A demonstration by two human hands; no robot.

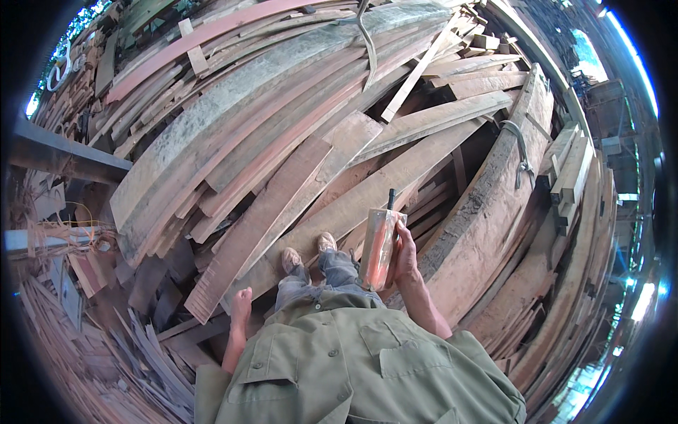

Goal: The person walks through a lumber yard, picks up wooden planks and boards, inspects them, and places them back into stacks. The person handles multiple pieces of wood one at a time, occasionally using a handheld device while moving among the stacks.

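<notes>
My right hand point(405, 258) is wrapped round a box-shaped object point(379, 249) in front of my body. The object is beige with an orange streak, and a short black stick rises from its top; its exact kind I cannot make out. Low at my left side, my left hand point(241, 302) is curled into a fist, with nothing showing from it. A wide plank point(265, 222) lies just beyond that fist, not touching it. My shoes point(291, 259) rest on another long board point(374, 191) that slopes across the pile.
Stacked boards point(233, 127) of many lengths spread ahead and to the left. A thick slab point(487, 205) with a rope point(521, 152) on it lies at the right. Short beams point(575, 169) stand beyond it. A dark metal beam point(67, 152) juts in from the left.
</notes>
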